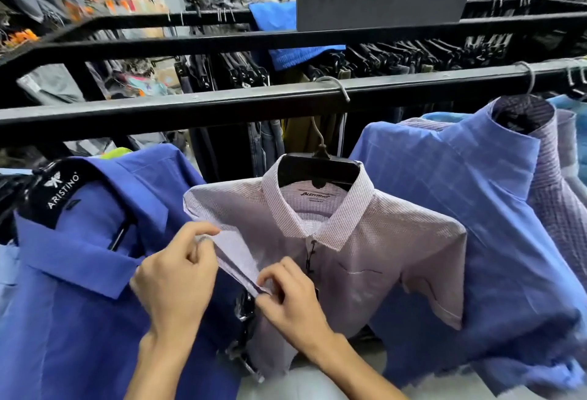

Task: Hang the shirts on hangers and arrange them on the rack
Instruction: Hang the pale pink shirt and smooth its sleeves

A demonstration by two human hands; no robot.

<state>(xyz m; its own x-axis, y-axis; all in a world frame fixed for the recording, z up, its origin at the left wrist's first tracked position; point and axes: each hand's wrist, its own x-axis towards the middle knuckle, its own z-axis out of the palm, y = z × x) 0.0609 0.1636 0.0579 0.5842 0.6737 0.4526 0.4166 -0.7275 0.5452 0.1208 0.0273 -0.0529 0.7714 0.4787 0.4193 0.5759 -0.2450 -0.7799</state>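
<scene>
Clothing shop; black rack rail [190, 107] runs across. Lilac striped shirt [365, 240] hangs from it on a black hanger [317, 171], between two blue shirts. Left hand [178, 275] and right hand [286, 298] both pinch its folded sleeve [235, 256], fingers clamped on fabric.

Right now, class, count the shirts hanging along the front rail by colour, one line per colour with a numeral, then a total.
Solid blue shirt: 1
Pale lilac shirt, which both hands (left hand, right hand) pinch at the sleeve: 1
Blue checked shirt: 1
Purple checked shirt: 1
Total: 4; any farther right are cut off.
</scene>
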